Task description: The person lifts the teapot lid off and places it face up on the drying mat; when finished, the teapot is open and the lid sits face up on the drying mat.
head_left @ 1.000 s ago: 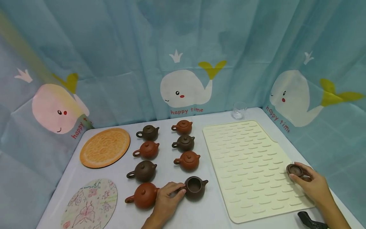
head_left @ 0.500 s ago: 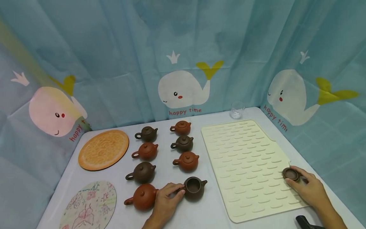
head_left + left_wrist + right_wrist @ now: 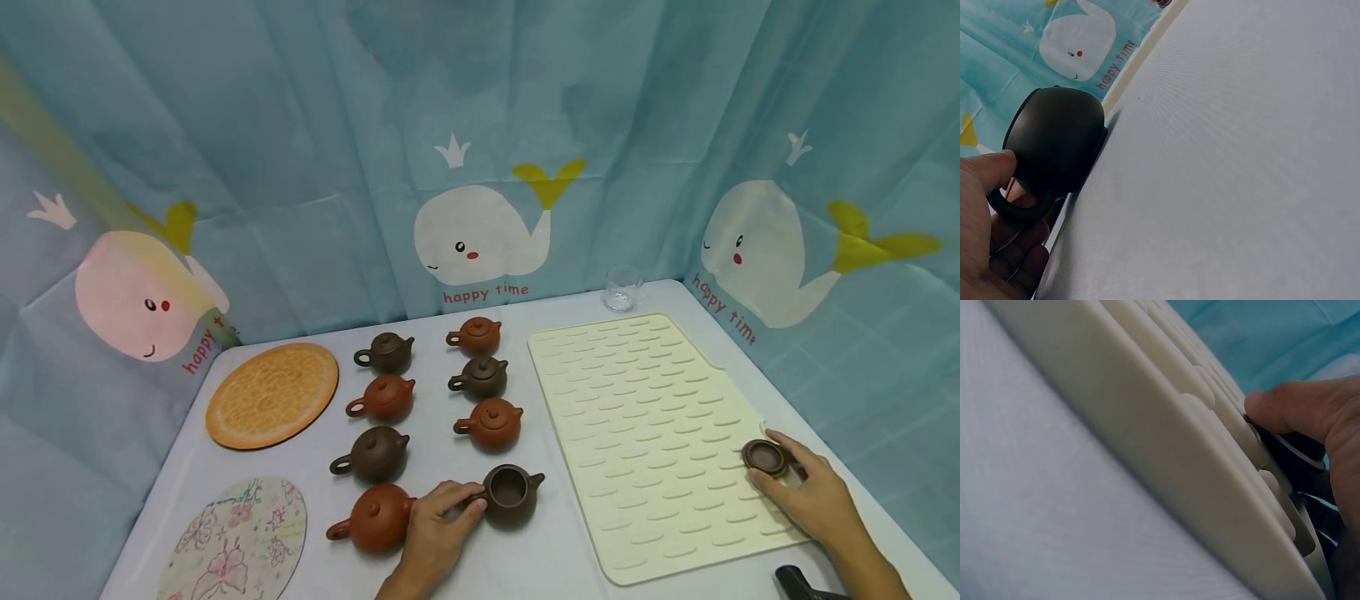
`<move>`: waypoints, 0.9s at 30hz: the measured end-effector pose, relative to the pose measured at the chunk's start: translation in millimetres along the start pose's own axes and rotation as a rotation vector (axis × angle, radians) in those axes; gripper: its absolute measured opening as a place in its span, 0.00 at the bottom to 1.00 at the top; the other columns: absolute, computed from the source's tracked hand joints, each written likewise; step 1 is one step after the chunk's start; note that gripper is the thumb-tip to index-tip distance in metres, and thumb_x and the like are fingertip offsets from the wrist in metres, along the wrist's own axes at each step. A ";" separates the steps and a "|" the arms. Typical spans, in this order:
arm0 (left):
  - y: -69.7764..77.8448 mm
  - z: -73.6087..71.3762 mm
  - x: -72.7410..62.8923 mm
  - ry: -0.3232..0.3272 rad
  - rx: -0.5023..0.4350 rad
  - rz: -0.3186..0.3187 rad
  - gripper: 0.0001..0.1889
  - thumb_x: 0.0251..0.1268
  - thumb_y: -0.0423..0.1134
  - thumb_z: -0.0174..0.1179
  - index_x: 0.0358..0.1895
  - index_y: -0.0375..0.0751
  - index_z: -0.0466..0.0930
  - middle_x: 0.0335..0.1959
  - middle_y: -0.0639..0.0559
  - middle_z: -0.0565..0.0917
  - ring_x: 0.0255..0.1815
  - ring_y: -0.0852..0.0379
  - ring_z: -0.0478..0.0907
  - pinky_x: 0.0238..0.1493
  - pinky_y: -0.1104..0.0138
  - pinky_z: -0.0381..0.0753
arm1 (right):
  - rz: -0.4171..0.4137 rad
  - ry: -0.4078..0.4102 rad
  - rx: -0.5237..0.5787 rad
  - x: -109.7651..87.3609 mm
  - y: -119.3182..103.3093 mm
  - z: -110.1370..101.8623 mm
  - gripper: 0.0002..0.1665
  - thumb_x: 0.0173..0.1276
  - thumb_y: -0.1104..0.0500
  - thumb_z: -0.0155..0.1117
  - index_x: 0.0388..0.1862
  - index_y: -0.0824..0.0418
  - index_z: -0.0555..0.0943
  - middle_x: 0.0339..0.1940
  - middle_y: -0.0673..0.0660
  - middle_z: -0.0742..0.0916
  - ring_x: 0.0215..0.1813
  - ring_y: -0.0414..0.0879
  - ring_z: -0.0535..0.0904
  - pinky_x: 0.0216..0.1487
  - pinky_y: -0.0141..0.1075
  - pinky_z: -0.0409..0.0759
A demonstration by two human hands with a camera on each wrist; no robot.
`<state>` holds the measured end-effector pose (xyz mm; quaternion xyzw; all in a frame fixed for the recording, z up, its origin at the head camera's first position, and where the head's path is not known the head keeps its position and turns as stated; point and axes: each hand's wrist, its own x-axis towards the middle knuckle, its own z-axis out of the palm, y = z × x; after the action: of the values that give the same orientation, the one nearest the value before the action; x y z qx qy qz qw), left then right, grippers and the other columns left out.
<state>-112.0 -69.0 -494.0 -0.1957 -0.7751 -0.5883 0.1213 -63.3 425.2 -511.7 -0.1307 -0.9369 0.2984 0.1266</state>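
Note:
My left hand [image 3: 438, 533] pinches the handle of a lidless dark brown teapot [image 3: 517, 510], which stands on the white tablecloth with its spout to the right. In the left wrist view, the thumb lies against the teapot [image 3: 1060, 134] above its loop handle [image 3: 1019, 211]. At the right edge of a cream ridged drying mat [image 3: 645, 450], my right hand [image 3: 813, 492] holds the teapot lid [image 3: 765, 457], hollow side up, between thumb and fingers. The right wrist view shows the thumb on the lid's dark rim [image 3: 1291, 447], low over the mat's ridges.
Lidded teapots in red and dark brown stand in two columns; a red teapot [image 3: 378, 518] is right beside my left hand. An orange round mat [image 3: 273, 396] and a patterned round mat [image 3: 236, 542] lie left. A glass cup [image 3: 622, 289] stands at the back, a black object [image 3: 802, 583] front right.
My right hand has brought the lid slightly left and toward me, down close over the mat, then held there. The left hand stays on the teapot handle.

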 end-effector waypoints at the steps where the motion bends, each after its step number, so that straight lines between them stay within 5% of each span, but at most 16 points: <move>1: 0.4 -0.1 0.0 0.001 0.000 0.002 0.12 0.48 0.22 0.70 0.37 0.37 0.87 0.32 0.54 0.84 0.36 0.57 0.82 0.43 0.76 0.75 | 0.005 -0.002 0.002 0.0 -0.2 -0.4 0.49 0.60 0.47 0.72 0.72 0.67 0.62 0.59 0.83 0.69 0.57 0.80 0.61 0.46 0.72 0.59; 12: 2.0 -0.2 -0.3 0.003 -0.004 -0.008 0.12 0.48 0.22 0.70 0.37 0.37 0.87 0.32 0.54 0.84 0.36 0.57 0.82 0.42 0.75 0.75 | 0.011 0.013 0.066 -1.9 -2.2 -1.3 0.38 0.70 0.52 0.61 0.72 0.67 0.62 0.61 0.78 0.70 0.61 0.77 0.60 0.58 0.67 0.57; 15: 0.9 0.7 -0.9 0.005 -0.009 -0.017 0.12 0.49 0.22 0.70 0.37 0.37 0.88 0.32 0.54 0.84 0.36 0.57 0.82 0.43 0.75 0.75 | -0.031 0.043 0.082 -3.1 -0.9 -2.4 0.32 0.73 0.56 0.57 0.71 0.67 0.64 0.57 0.71 0.76 0.61 0.49 0.69 0.59 0.41 0.65; 19: 0.3 1.2 -1.5 0.005 -0.015 -0.028 0.11 0.49 0.22 0.70 0.38 0.37 0.88 0.32 0.53 0.85 0.36 0.57 0.82 0.43 0.75 0.75 | -0.096 0.099 0.127 -2.6 1.5 -4.3 0.27 0.72 0.61 0.58 0.67 0.69 0.69 0.47 0.45 0.79 0.45 0.21 0.63 0.38 0.20 0.62; 22: 1.6 0.5 -1.4 0.001 -0.010 -0.038 0.11 0.50 0.23 0.70 0.38 0.37 0.87 0.33 0.54 0.84 0.36 0.57 0.82 0.43 0.74 0.75 | -0.117 0.117 0.174 -2.5 1.6 -5.9 0.27 0.71 0.62 0.58 0.66 0.70 0.69 0.44 0.32 0.75 0.45 0.22 0.66 0.38 0.18 0.63; 27: 2.8 0.2 -0.8 -0.010 0.009 -0.042 0.11 0.51 0.23 0.70 0.38 0.37 0.87 0.33 0.54 0.84 0.37 0.57 0.82 0.43 0.74 0.75 | -0.087 0.133 0.194 -4.1 -1.4 -10.7 0.28 0.71 0.62 0.58 0.68 0.68 0.68 0.43 0.30 0.76 0.46 0.24 0.67 0.38 0.18 0.64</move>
<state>-110.1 -68.3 -491.9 -0.1818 -0.7822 -0.5863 0.1060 -56.4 428.4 -503.0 -0.0965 -0.8981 0.3724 0.2132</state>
